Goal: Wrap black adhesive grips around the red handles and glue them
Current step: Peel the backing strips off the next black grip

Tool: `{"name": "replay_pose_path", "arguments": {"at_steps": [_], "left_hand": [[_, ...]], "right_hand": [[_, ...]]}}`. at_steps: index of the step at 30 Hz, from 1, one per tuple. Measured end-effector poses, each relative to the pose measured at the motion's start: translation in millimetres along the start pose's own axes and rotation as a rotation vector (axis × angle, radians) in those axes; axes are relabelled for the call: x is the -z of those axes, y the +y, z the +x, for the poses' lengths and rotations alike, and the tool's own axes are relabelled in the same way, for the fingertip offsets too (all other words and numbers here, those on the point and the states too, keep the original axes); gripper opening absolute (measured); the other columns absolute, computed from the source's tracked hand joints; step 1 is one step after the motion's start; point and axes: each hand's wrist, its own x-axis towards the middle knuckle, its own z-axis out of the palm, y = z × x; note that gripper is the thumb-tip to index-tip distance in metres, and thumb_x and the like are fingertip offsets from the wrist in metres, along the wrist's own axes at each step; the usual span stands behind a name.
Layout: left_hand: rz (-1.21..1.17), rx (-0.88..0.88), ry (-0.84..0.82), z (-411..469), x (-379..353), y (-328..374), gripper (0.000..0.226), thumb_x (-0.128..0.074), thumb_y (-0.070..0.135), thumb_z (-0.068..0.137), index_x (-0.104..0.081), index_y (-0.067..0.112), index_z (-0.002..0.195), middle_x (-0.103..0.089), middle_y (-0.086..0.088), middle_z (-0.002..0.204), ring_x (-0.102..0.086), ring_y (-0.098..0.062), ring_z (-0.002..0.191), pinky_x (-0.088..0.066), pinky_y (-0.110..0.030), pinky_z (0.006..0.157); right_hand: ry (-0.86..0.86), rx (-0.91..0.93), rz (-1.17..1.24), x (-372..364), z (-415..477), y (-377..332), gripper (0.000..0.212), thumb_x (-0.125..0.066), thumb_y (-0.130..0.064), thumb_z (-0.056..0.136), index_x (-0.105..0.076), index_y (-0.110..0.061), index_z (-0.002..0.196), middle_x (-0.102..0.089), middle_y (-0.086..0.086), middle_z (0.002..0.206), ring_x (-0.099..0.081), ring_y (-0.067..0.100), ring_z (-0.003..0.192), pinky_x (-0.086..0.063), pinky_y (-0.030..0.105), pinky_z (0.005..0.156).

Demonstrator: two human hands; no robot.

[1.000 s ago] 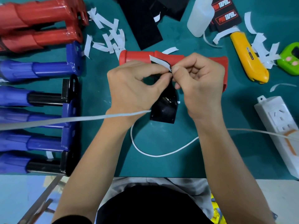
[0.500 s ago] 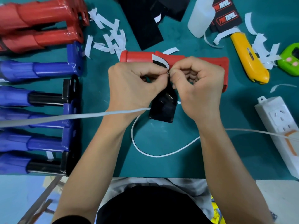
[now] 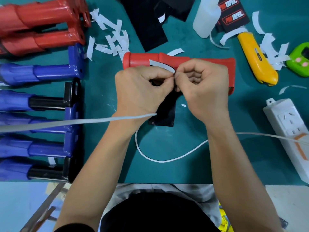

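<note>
At mid-table, just in front of the red handle (image 3: pixel 143 60), both hands are busy on one black adhesive grip (image 3: pixel 164 113).
Left hand (image 3: pixel 142 91) pinches the grip's top edge, and right hand (image 3: pixel 204 91) looks to pinch the white backing strip (image 3: pixel 161 65) curling off it. I'd say that bares the sticky side, with the handle parked close for wrapping. Out across the green table (image 3: pixel 167 171): spare black sheets (image 3: pixel 147 22), backing scraps (image 3: pixel 110 37), glue bottle (image 3: pixel 206 17), yellow knife (image 3: pixel 255 57), power strip (image 3: pixel 287 131). Blue handles (image 3: pixel 38 72) are ranked on the left.

Head-worn wide-angle view, looking steeply down, close over worktable (image 3: pixel 192 164)
</note>
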Motion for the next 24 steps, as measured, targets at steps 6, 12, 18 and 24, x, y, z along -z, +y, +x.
{"name": "replay_pose_path", "arguments": {"at_steps": [6,12,18,24], "left_hand": [[-0.01,0.041,0.015,0.7,-0.4,2.6,0.008,-0.079,0.013,0.08,-0.084,0.019,0.078,-0.071,0.019,0.068,-0.054,0.014,0.053,-0.037,-0.005,0.059],[-0.008,0.121,0.03,2.2,-0.1,4.9,0.011,-0.074,0.015,0.077,-0.083,0.022,0.076,-0.076,0.015,0.071,-0.064,0.004,0.061,-0.054,-0.023,0.065],[0.047,0.079,0.044,3.8,2.6,6.6,0.01,-0.072,0.02,0.076,-0.081,0.023,0.074,-0.073,0.013,0.068,-0.067,-0.006,0.065,-0.056,-0.031,0.065],[0.118,0.022,0.051,6.0,3.9,5.0,0.008,-0.073,0.022,0.077,-0.08,0.025,0.074,-0.063,0.007,0.057,-0.06,-0.017,0.061,-0.054,-0.04,0.065]], "right_hand": [[-0.055,0.017,-0.019,0.9,0.1,2.6,0.01,-0.064,-0.001,0.089,-0.069,-0.003,0.08,-0.066,0.013,0.068,-0.062,0.034,0.062,-0.052,0.049,0.058],[-0.096,0.184,-0.16,-0.1,-4.4,2.7,0.016,-0.067,0.006,0.08,-0.062,-0.005,0.09,-0.065,0.0,0.079,-0.062,0.017,0.072,-0.054,0.03,0.07],[-0.06,0.177,-0.106,-2.7,-5.0,5.2,0.018,-0.074,0.007,0.085,-0.063,-0.004,0.093,-0.069,-0.009,0.076,-0.071,0.015,0.074,-0.061,0.033,0.074],[-0.081,0.008,0.028,-4.2,-3.8,1.6,0.028,-0.071,0.003,0.084,-0.063,-0.023,0.09,-0.075,-0.01,0.075,-0.073,0.013,0.071,-0.056,0.024,0.066]]}}
